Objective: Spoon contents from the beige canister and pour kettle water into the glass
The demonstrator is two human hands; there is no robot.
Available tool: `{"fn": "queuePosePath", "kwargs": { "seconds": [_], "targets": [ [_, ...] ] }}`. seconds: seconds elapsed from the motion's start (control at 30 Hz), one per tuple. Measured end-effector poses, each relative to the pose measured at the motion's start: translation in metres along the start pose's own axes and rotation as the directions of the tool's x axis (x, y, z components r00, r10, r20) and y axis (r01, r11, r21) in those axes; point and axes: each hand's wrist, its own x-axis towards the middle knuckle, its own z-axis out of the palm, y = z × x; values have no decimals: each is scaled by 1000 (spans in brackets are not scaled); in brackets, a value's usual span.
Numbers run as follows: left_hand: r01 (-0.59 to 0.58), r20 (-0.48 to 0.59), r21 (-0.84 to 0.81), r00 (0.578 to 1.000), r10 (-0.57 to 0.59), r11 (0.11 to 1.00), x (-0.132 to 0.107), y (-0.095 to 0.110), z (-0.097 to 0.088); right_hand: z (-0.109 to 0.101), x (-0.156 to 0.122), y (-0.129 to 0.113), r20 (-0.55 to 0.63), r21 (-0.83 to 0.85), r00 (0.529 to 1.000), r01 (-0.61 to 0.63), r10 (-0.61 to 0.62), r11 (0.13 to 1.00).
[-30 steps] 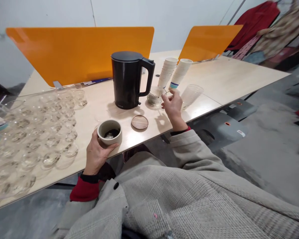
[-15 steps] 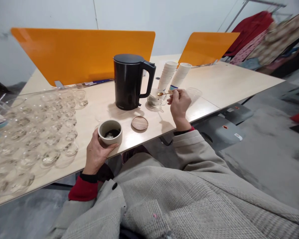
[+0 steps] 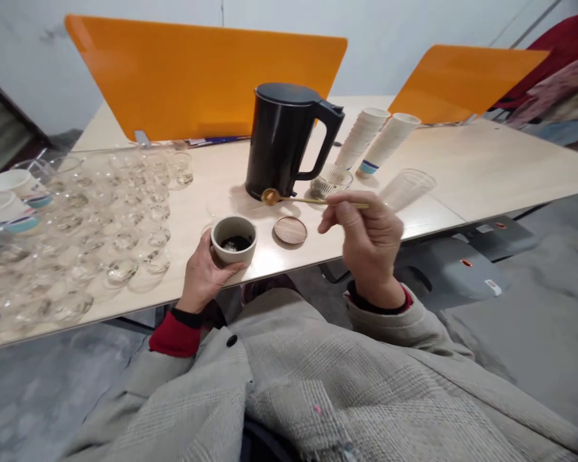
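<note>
My left hand point(image 3: 203, 273) is wrapped round a pale ceramic cup point(image 3: 234, 247) at the table's front edge; dark liquid or grounds with a light patch lie inside, and I cannot tell which. Between thumb and fingers, my right hand point(image 3: 368, 234) pinches a gold spoon point(image 3: 296, 199). Its bowl points left, above the table in front of the black electric kettle point(image 3: 279, 141). A round wooden coaster point(image 3: 290, 230) lies to the right of the cup. Partly behind the spoon and my right hand is a ribbed glass cup point(image 3: 328, 181).
Many clear glasses point(image 3: 120, 240) crowd the table's left side, with white paper cups point(image 3: 9, 208) among them. Two paper-cup stacks point(image 3: 363, 135) stand right of the kettle, near a clear tumbler point(image 3: 409, 188). Orange dividers point(image 3: 197, 83) line the back. Grey stools point(image 3: 455, 273) are under the table.
My right hand has drawn the spoon away from the ribbed glass cup, toward me and leftward. My left hand keeps its hold on the ceramic cup. The camera view has shifted.
</note>
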Motion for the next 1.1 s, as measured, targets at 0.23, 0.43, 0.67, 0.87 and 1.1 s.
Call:
{"fn": "queuePosePath", "kwargs": {
  "seconds": [0.23,0.43,0.67,0.87,1.1],
  "targets": [
    [1,20,30,1000,-2,1000,-1,3,0,52,3,16,549,-43,821,212,-154,976],
    [14,14,41,1000,-14,999,-2,1,3,68,6,22,658,-43,743,201,-124,979],
    [7,18,41,1000,-8,999,-3,0,2,67,4,21,604,24,797,-50,25,998],
    [-12,8,48,1000,11,999,-3,-1,2,59,10,21,365,114,922,-179,127,977],
    [-24,12,31,1000,23,999,-3,-2,2,52,18,20,202,151,968,-183,151,971]
  ]
}}
